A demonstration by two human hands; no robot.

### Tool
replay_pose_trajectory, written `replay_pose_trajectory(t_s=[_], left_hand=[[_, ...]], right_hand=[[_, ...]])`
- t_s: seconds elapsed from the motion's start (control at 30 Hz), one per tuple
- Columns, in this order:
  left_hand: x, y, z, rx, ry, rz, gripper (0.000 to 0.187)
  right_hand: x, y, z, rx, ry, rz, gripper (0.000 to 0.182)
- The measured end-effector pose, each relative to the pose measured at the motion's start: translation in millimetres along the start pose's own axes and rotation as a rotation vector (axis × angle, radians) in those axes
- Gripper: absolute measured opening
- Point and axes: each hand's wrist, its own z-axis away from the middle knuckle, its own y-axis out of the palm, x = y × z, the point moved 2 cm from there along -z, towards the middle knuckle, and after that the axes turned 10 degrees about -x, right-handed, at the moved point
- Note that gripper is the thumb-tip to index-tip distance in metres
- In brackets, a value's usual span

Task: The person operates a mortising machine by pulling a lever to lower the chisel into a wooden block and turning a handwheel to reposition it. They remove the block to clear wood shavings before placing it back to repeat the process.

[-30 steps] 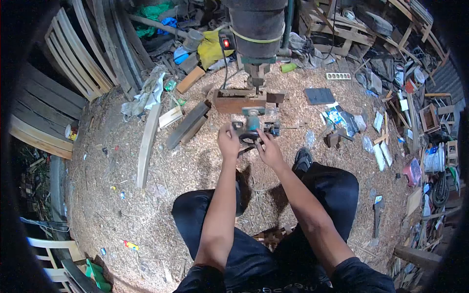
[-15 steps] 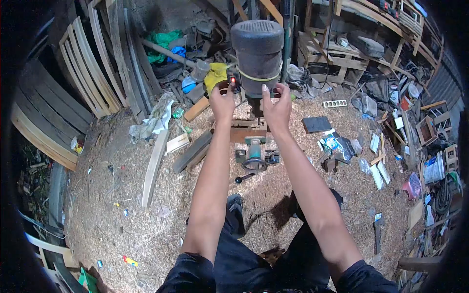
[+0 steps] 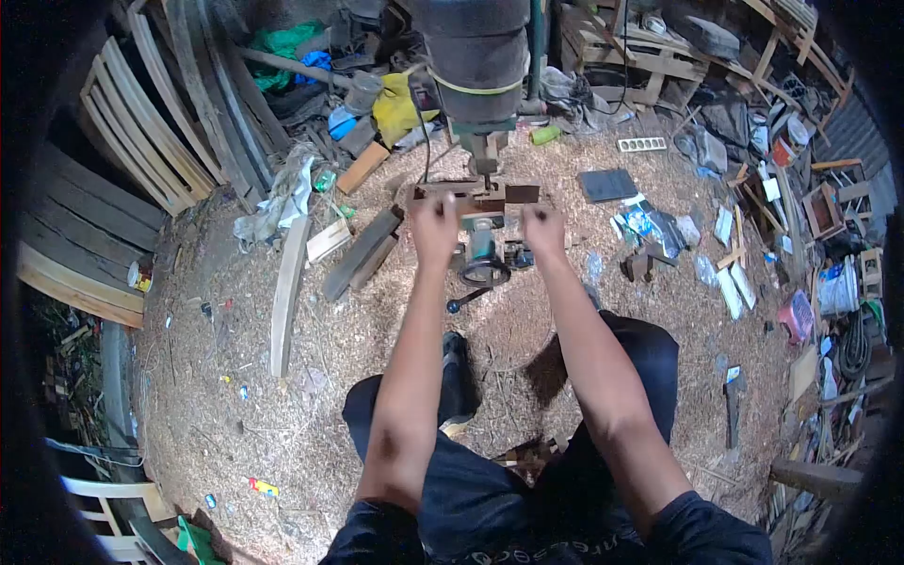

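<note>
A mortising or drilling machine stands before me, its dark motor [image 3: 476, 66] with a yellow band above a bit [image 3: 489, 179]. Below the bit are a rust-brown table [image 3: 521, 194] and a green vise with a round handwheel [image 3: 485, 273]. My left hand [image 3: 435, 231] is beside the vise on its left, its thumb raised and smeared by motion. To the right of the vise, my right hand [image 3: 544, 231] has its fingers curled in; whatever they may hold is hidden. A lever with a dark ball knob [image 3: 454, 306] juts out below the handwheel.
Dark timber offcuts [image 3: 365, 252] and a long board [image 3: 290, 297] lie on the shavings at left. Curved slats [image 3: 151, 127] lean at the far left. A black slab [image 3: 607, 185], a power strip [image 3: 641, 145] and scattered scrap are on the right.
Both hands have come down from beside the motor to either side of the vise. The view has tilted lower, and the red light near my left hand no longer shows.
</note>
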Motion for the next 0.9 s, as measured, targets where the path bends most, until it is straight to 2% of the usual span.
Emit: replay_pose_trajectory(t_s=[0.03,0.13,0.27,0.33,0.37,0.43,0.47,0.57,0.7,0.73,0.83,0.9], left_hand=[[6.5,3.8,21.7,0.087,-0.006,-0.081,0.024],[39.4,25.7,71.4,0.162,-0.128,-0.013,0.024],[61.9,59.8,101.2,-0.028,-0.102,-0.045,0.026],[67.2,63.4,102.5,-0.083,0.1,-0.21,0.022],[69.8,67.3,102.9,-0.111,0.2,-0.291,0.02],[73.0,69.9,102.3,-0.121,0.195,-0.3,0.016],[73.1,70.8,102.5,-0.132,0.204,-0.3,0.018],[78.2,74.7,104.8,-0.156,0.203,-0.295,0.019],[76.3,75.5,105.0,-0.244,0.252,-0.316,0.017],[77.1,76.1,104.2,-0.239,0.247,-0.31,0.017],[78.5,75.5,104.1,-0.239,0.239,-0.315,0.016],[78.3,77.6,106.2,-0.251,0.24,-0.335,0.016]], right_hand=[[-42.9,2.5,-8.9,0.061,0.238,-0.114,0.024],[-91.2,-20.8,23.4,0.086,0.514,-0.078,0.027],[-147.4,-23.8,24.8,0.067,0.473,0.112,0.034],[-204.8,-7.3,9.7,0.055,0.443,0.16,0.04],[-217.4,-1.5,4.4,0.041,0.506,0.053,0.045],[-227.1,16.0,3.4,0.008,0.639,-0.171,0.056],[-230.4,18.3,-1.1,0.057,0.721,-0.231,0.064],[-200.8,30.6,6.2,0.052,0.806,-0.59,0.063],[-226.4,33.7,2.2,0.062,0.777,-0.658,0.06],[-229.7,35.3,4.1,-0.002,0.768,-0.674,0.059],[-246.0,44.8,0.7,-0.02,0.822,-0.883,0.056],[-257.4,47.0,-2.9,-0.026,0.855,-0.909,0.051]])
